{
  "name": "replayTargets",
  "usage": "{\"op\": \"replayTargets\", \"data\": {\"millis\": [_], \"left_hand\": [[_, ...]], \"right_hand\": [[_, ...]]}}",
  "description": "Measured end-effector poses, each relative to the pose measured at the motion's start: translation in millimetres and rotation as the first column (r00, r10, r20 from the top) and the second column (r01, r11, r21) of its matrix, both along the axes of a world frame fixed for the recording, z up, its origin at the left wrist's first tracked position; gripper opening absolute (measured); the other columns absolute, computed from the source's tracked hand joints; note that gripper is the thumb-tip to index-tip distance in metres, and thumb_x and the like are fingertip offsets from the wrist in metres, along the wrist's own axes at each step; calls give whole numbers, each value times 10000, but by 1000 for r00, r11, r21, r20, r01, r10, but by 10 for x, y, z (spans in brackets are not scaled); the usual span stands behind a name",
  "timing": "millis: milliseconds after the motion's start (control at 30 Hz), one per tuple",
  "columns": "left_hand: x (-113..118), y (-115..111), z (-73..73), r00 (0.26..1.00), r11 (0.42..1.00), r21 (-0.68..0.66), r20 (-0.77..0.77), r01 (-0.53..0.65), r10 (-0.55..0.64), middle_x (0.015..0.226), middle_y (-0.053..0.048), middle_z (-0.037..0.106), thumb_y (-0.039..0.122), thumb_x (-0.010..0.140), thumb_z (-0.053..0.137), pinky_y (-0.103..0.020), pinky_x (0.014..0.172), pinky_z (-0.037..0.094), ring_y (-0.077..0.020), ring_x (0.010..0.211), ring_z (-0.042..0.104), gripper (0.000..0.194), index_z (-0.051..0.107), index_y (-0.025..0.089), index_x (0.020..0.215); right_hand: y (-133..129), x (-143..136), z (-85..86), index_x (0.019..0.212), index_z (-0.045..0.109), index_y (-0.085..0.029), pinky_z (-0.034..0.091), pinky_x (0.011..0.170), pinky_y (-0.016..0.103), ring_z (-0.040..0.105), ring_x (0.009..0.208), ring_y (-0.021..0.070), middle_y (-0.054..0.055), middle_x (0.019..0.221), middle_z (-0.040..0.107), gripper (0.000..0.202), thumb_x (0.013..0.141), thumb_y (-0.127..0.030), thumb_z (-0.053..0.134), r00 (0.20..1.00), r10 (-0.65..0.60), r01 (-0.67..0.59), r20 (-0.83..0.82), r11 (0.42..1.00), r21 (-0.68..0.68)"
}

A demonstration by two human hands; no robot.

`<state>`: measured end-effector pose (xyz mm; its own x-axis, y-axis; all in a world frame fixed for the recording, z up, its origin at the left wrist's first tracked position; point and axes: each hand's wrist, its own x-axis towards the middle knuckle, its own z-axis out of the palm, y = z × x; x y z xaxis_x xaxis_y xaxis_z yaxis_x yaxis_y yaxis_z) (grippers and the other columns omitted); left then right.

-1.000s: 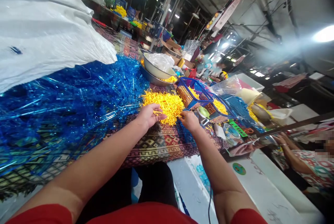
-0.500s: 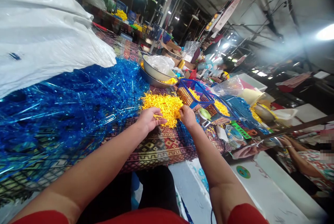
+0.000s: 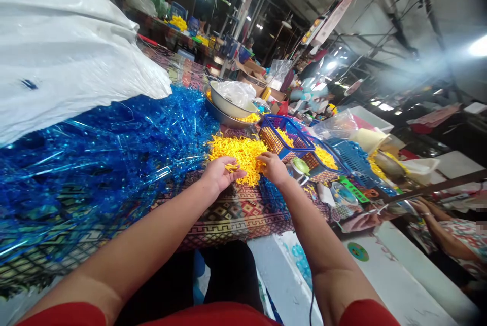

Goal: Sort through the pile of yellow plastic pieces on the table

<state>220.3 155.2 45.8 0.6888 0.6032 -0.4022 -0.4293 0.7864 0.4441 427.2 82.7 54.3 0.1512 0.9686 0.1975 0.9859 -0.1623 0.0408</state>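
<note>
two blue baskets (image 3: 284,152) at right hold yellow pieces (image 3: 324,156); farther off, a metal bowl (image 3: 227,120) holds more, beneath a pale bowl (image 3: 225,104) with clear plastic (image 3: 239,92) inside. a yellow heap (image 3: 238,149) lies on the patterned cloth (image 3: 232,217), longest left to right (single pieces point every way). at its near edge, the left hand (image 3: 219,173) is loosely spread, the right hand (image 3: 275,168) narrowed; whether either grips pieces, i cannot tell.

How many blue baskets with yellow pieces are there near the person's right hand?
2: one basket just beyond the right hand, beside the yellow pile; another basket to its right. Others may be hidden.
</note>
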Motion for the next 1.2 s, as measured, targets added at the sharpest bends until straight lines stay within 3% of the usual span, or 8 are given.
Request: {"op": "replayTargets", "data": {"millis": [200,400,533,600,667,867,1033,1200], "left_hand": [[-9,27,0,999,1000,-18,-38,22,-22,615,-28,490,71,674,532,-322,447,534,-143,492,556,81,488,140,678],[5,14,-6,999,1000,-7,-46,28,-29,626,-19,486,87,677,533,-324,435,525,-144,480,556,82,481,145,702],[20,-24,-17,997,998,-9,-50,56,-56,667,-30,492,139,705,535,-323,412,513,-156,494,569,56,486,147,731],[31,-45,-29,997,998,-13,-39,66,-66,685,-38,495,236,740,537,-350,422,517,-167,510,577,100,486,150,748],[40,-57,-42,997,997,-15,1,76,-76,696,-46,503,333,761,524,-375,440,524,-175,531,586,186,483,152,756],[5,15,-6,998,998,-12,-27,58,-58,601,-22,493,161,706,527,-270,401,501,-146,492,569,41,496,136,711],[-42,80,45,999,999,-28,-37,29,-30,572,-8,484,130,672,522,-266,399,497,-146,474,565,46,491,141,704],[-54,103,46,999,999,-24,-40,23,-24,558,-8,480,142,688,506,-260,380,487,-144,455,559,16,490,136,689]], "right_hand": [[71,15,-130,874,631,-160,385,790,257,521,893,187,98,918,591,188,777,-153,469,993,-58,57,101,998,10],[143,151,-26,712,602,-160,414,679,255,554,726,157,51,750,607,117,731,-224,505,973,-126,169,-194,960,225],[118,-95,154,644,515,-174,392,466,228,515,470,121,-9,513,555,170,711,-326,548,739,-136,320,-659,933,166],[99,-301,241,656,500,-177,373,414,213,501,418,110,-19,478,545,218,717,-379,555,588,-55,222,-807,970,96],[91,-452,292,729,538,-170,383,420,211,534,451,113,-7,542,581,240,730,-410,549,552,4,92,-834,994,65],[53,-376,142,962,595,-168,434,684,261,593,768,168,63,857,631,278,709,-283,612,968,-96,90,-233,995,-35],[-8,-424,-28,1112,527,-197,401,683,253,577,856,195,99,1001,576,337,782,-271,532,984,-126,145,125,976,-160],[24,-512,-55,1052,542,-203,381,645,245,573,833,189,94,964,564,247,835,-275,447,969,-147,180,196,970,-163]]}}
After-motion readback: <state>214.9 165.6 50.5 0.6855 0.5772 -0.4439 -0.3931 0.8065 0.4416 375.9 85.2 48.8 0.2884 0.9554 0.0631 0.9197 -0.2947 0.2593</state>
